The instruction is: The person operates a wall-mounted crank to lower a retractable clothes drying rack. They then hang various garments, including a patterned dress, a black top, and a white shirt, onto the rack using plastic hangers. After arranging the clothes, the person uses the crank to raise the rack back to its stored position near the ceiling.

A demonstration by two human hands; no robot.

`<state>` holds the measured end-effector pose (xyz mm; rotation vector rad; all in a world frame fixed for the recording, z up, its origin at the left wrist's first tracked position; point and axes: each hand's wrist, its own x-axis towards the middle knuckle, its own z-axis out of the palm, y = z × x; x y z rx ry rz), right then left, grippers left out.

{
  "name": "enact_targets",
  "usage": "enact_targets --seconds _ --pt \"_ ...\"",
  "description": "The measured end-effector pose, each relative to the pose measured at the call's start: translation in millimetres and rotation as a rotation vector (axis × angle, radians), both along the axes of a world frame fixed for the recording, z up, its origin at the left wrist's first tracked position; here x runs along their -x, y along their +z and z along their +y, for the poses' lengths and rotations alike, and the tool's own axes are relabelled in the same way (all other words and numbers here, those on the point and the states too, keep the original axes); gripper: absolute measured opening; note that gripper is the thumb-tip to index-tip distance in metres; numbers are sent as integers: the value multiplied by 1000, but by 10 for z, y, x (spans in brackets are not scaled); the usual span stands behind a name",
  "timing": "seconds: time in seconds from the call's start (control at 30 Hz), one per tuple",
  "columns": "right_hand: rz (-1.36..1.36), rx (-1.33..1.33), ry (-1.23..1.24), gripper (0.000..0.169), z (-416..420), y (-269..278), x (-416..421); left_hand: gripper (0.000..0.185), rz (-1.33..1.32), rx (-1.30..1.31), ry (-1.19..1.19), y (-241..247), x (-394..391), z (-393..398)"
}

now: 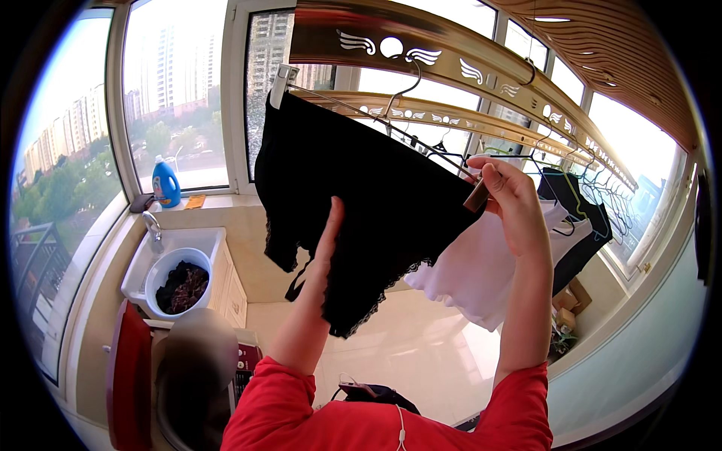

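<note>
Black lace-trimmed shorts (361, 186) hang in front of me from a metal clip hanger (395, 96), whose hook is at the gold drying rail (316, 39). A white clip (282, 84) grips the upper left corner of the waistband. My right hand (502, 186) pinches the brown clip (477, 195) at the other end, against the waistband's right corner. My left hand (336, 217) reaches up among the legs of the shorts, its thumb showing against the black cloth; the other fingers are hidden behind it.
Right of the shorts hang a white garment (474, 270), a black garment (581, 237) and several hangers. At left, a basin (206, 265) of dark clothes stands in a white sink (132, 276), below a blue detergent bottle (165, 183). An open red-lidded washing machine (130, 377) is lower left.
</note>
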<state>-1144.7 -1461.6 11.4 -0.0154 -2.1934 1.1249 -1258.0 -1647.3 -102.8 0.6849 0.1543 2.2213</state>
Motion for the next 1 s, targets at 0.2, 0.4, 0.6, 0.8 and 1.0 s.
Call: enact_targets --seconds 0.2,0.4,0.6,0.8,1.0 --pt "31 51 72 42 53 -206 70 46 114 88 266 -15 -258 -220" --pt "158 165 149 37 8 -188 29 34 80 269 451 -137 178 -141" --pt "362 132 72 59 40 -219 17 36 46 425 412 -529 361 -356" --pt "238 435 186 62 -242 -686 487 33 -101 477 378 -837 247 -295" --pt "712 -855 -14 21 -1057 -627 1144 33 -170 490 295 -1067 363 -351"
